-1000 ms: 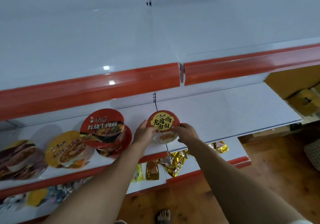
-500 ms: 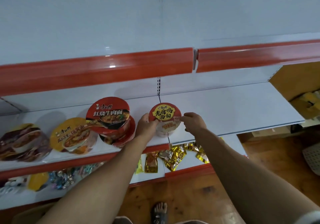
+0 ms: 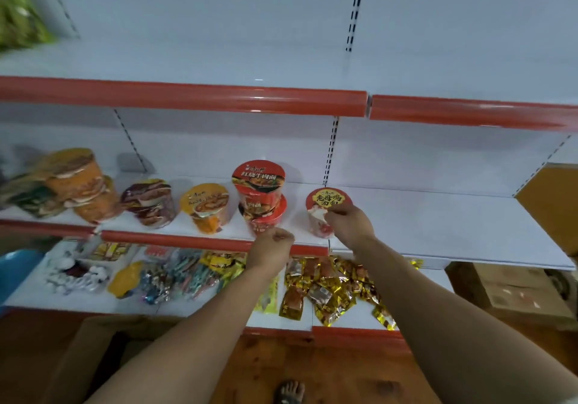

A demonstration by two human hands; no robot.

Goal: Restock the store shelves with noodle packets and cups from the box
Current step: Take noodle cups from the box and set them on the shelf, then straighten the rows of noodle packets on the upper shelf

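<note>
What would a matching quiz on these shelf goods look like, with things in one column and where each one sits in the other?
Things
1. white cup with red lid
2. red cups
3. yellow cup
4. gold packets

Places
a. heaped loosely on the lower shelf
b. stacked two high
c. held by the right hand
d. standing alone, just left of the red stack

Pairs: 1-c, 2-b, 3-d, 4-a
</note>
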